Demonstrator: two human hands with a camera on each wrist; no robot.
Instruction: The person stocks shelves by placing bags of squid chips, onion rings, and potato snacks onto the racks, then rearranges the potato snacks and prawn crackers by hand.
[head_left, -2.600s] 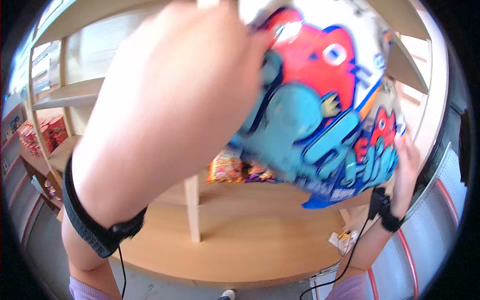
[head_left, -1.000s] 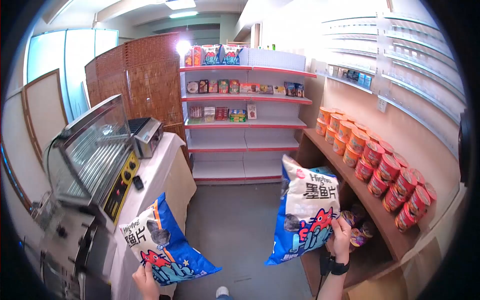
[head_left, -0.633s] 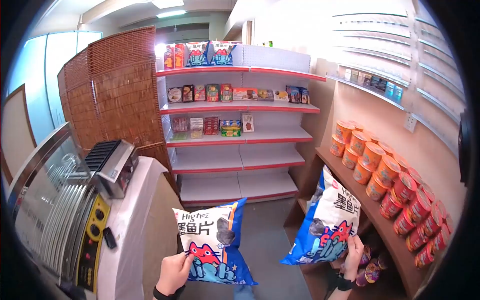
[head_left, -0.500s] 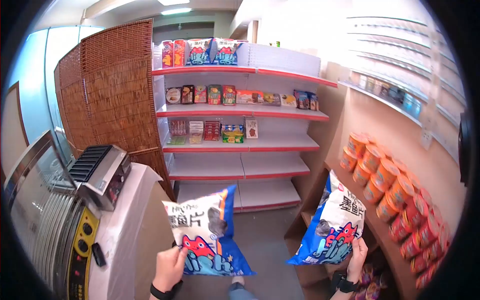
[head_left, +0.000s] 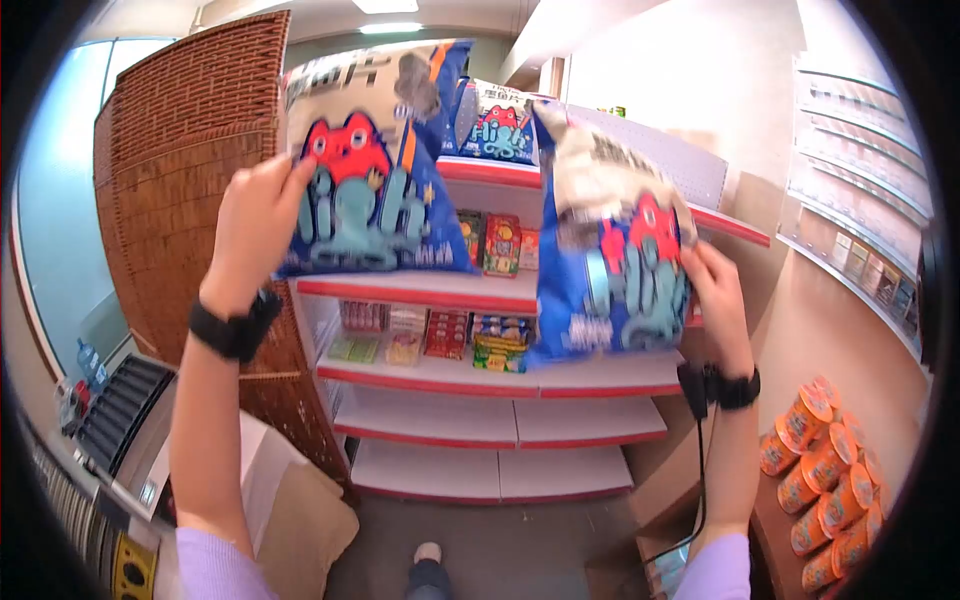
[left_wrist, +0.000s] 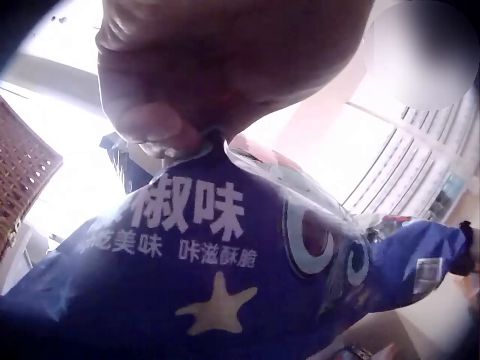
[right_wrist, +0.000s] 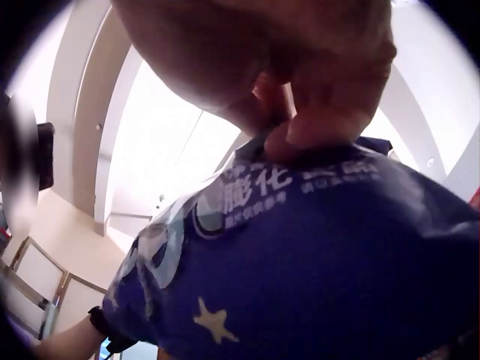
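Note:
Raised in front of the shelves are two blue-and-white snack bags with a red cat and "High" lettering. My left hand (head_left: 258, 225) pinches the left snack bag (head_left: 365, 220) at its left edge. The right snack bag (head_left: 600, 250), slightly tilted, is gripped at its right edge by my right hand (head_left: 718, 300). In the left wrist view, thumb and fingers bunch the film of the left bag (left_wrist: 217, 277). The right wrist view has my fingers pinching the right bag (right_wrist: 322, 247) the same way. Both bags cover parts of the upper shelves.
A similar bag (head_left: 500, 125) stands on the top shelf between the held ones. Lower shelves carry small snack packs (head_left: 503, 245). A wicker screen (head_left: 190, 200) borders the left, above a cloth-covered table (head_left: 270, 480). Orange cups (head_left: 825, 480) stack on a brown unit at right.
Both hands have lifted their bags from low in the view up to the upper shelves. The red-edged shelves are now nearer; earlier, one large bag filled the view before a wooden shelf.

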